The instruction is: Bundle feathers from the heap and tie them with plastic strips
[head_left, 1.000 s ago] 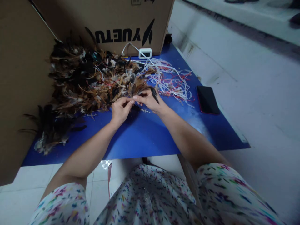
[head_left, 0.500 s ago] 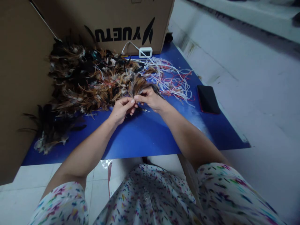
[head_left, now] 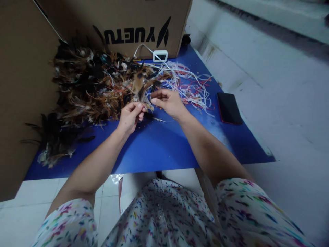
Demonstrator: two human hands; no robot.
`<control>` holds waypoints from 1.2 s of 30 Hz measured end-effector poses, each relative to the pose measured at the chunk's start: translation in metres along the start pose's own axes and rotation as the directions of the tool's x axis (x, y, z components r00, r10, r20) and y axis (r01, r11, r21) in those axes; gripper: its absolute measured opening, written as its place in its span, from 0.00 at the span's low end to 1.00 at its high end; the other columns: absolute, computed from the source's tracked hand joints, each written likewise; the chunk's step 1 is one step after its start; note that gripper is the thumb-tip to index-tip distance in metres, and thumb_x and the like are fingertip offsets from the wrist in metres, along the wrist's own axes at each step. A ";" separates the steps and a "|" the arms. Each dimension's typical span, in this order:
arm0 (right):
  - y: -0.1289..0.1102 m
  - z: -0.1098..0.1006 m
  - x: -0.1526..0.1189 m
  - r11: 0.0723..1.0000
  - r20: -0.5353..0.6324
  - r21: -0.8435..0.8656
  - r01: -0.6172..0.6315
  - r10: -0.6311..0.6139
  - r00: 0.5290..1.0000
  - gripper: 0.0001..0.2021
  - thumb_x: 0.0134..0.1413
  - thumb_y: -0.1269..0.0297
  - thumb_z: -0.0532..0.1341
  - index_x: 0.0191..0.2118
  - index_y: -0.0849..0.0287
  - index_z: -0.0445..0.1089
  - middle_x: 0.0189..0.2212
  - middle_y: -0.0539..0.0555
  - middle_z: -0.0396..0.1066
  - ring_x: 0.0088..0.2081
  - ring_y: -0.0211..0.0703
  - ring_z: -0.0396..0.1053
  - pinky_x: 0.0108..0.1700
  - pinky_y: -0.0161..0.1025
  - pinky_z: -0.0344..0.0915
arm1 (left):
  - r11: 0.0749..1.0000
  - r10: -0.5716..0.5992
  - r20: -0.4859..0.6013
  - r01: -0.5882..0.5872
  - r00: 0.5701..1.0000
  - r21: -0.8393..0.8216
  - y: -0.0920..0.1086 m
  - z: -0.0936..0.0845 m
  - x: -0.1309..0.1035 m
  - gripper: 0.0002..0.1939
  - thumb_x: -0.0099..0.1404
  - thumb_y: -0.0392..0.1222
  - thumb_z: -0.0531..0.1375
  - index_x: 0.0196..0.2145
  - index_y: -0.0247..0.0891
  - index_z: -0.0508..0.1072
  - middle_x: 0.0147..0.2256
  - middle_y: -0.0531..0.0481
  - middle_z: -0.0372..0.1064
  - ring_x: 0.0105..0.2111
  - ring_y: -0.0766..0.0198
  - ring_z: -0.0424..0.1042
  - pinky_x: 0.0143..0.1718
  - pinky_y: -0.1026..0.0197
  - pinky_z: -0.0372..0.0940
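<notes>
Feather bunch, pinched by left hand, right hand just beside, thumb and fingers slightly parted, contact unclear

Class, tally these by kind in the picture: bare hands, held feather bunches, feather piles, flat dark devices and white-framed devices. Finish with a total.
Bare hands: 2 (left hand, right hand)
Held feather bunch: 1
Feather piles: 2 (large brown-and-black pile, small dark pile)
Flat dark device: 1
White-framed device: 1
Total: 7
</notes>
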State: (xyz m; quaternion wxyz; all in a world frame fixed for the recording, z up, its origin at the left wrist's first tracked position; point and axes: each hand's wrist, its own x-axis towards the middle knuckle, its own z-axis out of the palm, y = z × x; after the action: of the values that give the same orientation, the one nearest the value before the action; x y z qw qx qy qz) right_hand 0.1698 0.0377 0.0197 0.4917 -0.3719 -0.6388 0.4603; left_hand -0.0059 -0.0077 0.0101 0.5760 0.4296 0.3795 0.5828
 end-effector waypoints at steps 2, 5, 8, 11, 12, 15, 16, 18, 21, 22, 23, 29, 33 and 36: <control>0.007 -0.007 0.005 0.989 -0.124 -0.149 0.019 -0.038 0.992 0.07 0.46 0.64 0.68 0.32 0.58 0.73 0.27 0.49 0.73 0.29 0.37 0.66 0.35 0.38 0.66 | 1.000 0.030 -0.068 -0.030 0.997 0.005 0.001 -0.002 0.003 0.17 0.55 0.49 0.72 0.28 0.36 0.72 0.23 0.57 0.69 0.17 0.78 0.61 0.16 0.72 0.57; 0.018 -0.016 0.008 0.930 -0.205 -0.367 -0.003 -0.078 0.976 0.03 0.48 0.71 0.63 0.30 0.58 0.74 0.26 0.49 0.72 0.29 0.39 0.66 0.38 0.41 0.66 | 0.997 0.078 -0.122 -0.077 0.989 0.018 0.000 -0.006 0.007 0.14 0.59 0.48 0.70 0.29 0.36 0.72 0.23 0.57 0.69 0.17 0.78 0.61 0.17 0.72 0.57; 0.026 -0.017 0.006 0.819 -0.133 -0.572 0.030 -0.129 0.983 0.07 0.50 0.74 0.61 0.32 0.58 0.75 0.31 0.52 0.74 0.33 0.42 0.68 0.44 0.46 0.68 | 0.995 0.097 -0.141 -0.093 0.985 0.031 -0.003 -0.008 0.009 0.14 0.59 0.48 0.70 0.29 0.37 0.72 0.23 0.56 0.69 0.17 0.78 0.61 0.17 0.72 0.57; 0.028 -0.014 0.002 0.680 -0.059 -0.730 0.069 -0.164 0.985 0.09 0.52 0.76 0.60 0.34 0.58 0.77 0.36 0.57 0.74 0.41 0.49 0.70 0.51 0.51 0.67 | 0.995 0.103 -0.154 -0.099 0.983 0.032 -0.004 -0.007 0.008 0.14 0.59 0.48 0.70 0.29 0.37 0.73 0.23 0.56 0.70 0.17 0.77 0.61 0.16 0.72 0.57; 0.028 -0.013 0.001 0.640 -0.051 -0.765 0.072 -0.172 0.984 0.09 0.53 0.76 0.60 0.35 0.58 0.77 0.37 0.58 0.74 0.43 0.51 0.70 0.54 0.53 0.66 | 0.994 0.103 -0.160 -0.099 0.982 0.033 -0.004 -0.006 0.008 0.15 0.58 0.49 0.71 0.29 0.37 0.73 0.23 0.56 0.70 0.17 0.77 0.61 0.16 0.72 0.57; 0.026 -0.012 0.000 0.588 -0.041 -0.806 0.070 -0.173 0.984 0.08 0.55 0.75 0.61 0.37 0.60 0.77 0.38 0.60 0.74 0.45 0.53 0.69 0.54 0.54 0.66 | 0.995 0.098 -0.178 -0.091 0.979 0.048 -0.004 -0.004 0.007 0.16 0.57 0.50 0.71 0.28 0.36 0.72 0.23 0.56 0.70 0.16 0.78 0.61 0.16 0.72 0.57; 0.025 -0.011 0.000 0.595 -0.029 -0.800 0.075 -0.163 0.986 0.07 0.56 0.73 0.61 0.37 0.60 0.77 0.37 0.59 0.73 0.43 0.52 0.69 0.53 0.53 0.67 | 0.995 0.096 -0.182 -0.088 0.979 0.052 -0.004 -0.003 0.007 0.16 0.57 0.50 0.71 0.28 0.36 0.72 0.23 0.56 0.70 0.16 0.78 0.61 0.16 0.72 0.57; 0.025 -0.009 0.000 0.614 0.010 -0.784 0.090 -0.133 0.991 0.05 0.57 0.69 0.62 0.35 0.59 0.77 0.35 0.58 0.73 0.40 0.50 0.69 0.49 0.50 0.68 | 0.995 0.095 -0.182 -0.086 0.979 0.056 -0.004 -0.003 0.007 0.16 0.57 0.50 0.71 0.28 0.37 0.72 0.23 0.56 0.70 0.16 0.78 0.61 0.16 0.72 0.57; 0.027 0.000 0.000 0.573 0.069 -0.812 0.109 -0.090 0.993 0.06 0.58 0.64 0.64 0.36 0.61 0.77 0.35 0.59 0.73 0.40 0.50 0.70 0.48 0.49 0.68 | 0.994 0.103 -0.161 -0.094 0.982 0.064 -0.005 -0.003 0.007 0.15 0.58 0.49 0.70 0.28 0.37 0.73 0.23 0.56 0.70 0.16 0.77 0.61 0.16 0.71 0.57; 0.027 0.004 0.000 0.544 0.086 -0.831 0.114 -0.077 0.993 0.07 0.58 0.64 0.64 0.37 0.62 0.77 0.37 0.60 0.73 0.42 0.51 0.70 0.49 0.50 0.68 | 0.993 0.108 -0.154 -0.098 0.982 0.069 -0.006 -0.004 0.007 0.15 0.58 0.49 0.70 0.29 0.37 0.73 0.23 0.56 0.70 0.16 0.77 0.61 0.16 0.71 0.57; 0.028 0.008 -0.001 0.517 0.100 -0.847 0.118 -0.063 0.993 0.08 0.58 0.64 0.64 0.38 0.63 0.78 0.38 0.61 0.73 0.43 0.52 0.70 0.50 0.50 0.67 | 0.992 0.112 -0.149 -0.102 0.983 0.074 -0.007 -0.004 0.007 0.15 0.59 0.49 0.70 0.29 0.36 0.73 0.24 0.56 0.70 0.16 0.77 0.61 0.16 0.71 0.57; 0.025 0.014 -0.001 0.534 0.090 -0.841 0.084 -0.015 0.996 0.10 0.59 0.74 0.58 0.40 0.64 0.77 0.40 0.62 0.75 0.44 0.50 0.72 0.49 0.46 0.67 | 0.992 0.119 -0.159 -0.111 0.980 0.060 -0.009 -0.005 0.008 0.16 0.56 0.50 0.71 0.28 0.36 0.73 0.23 0.56 0.70 0.16 0.77 0.61 0.15 0.72 0.56; 0.024 0.006 0.001 0.676 -0.002 -0.737 0.017 -0.027 1.000 0.06 0.55 0.75 0.61 0.35 0.62 0.76 0.35 0.57 0.75 0.38 0.45 0.72 0.46 0.43 0.68 | 0.995 0.099 -0.168 -0.093 0.981 0.046 -0.008 -0.004 0.008 0.16 0.55 0.49 0.72 0.27 0.35 0.73 0.22 0.56 0.71 0.15 0.78 0.61 0.15 0.72 0.56; 0.025 0.000 0.004 0.829 -0.111 -0.557 -0.053 -0.011 0.994 0.03 0.52 0.74 0.64 0.31 0.61 0.74 0.29 0.52 0.74 0.33 0.41 0.71 0.43 0.41 0.68 | 0.995 0.096 -0.167 -0.091 0.981 0.034 -0.008 -0.004 0.007 0.16 0.54 0.49 0.73 0.27 0.35 0.74 0.22 0.56 0.71 0.15 0.77 0.61 0.15 0.72 0.56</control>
State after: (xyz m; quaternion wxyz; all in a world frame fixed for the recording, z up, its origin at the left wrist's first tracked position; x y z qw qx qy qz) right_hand 0.1690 0.0485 -0.0034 0.3906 -0.5310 -0.7134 0.2376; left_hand -0.0067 0.0002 0.0022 0.5082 0.4037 0.4139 0.6383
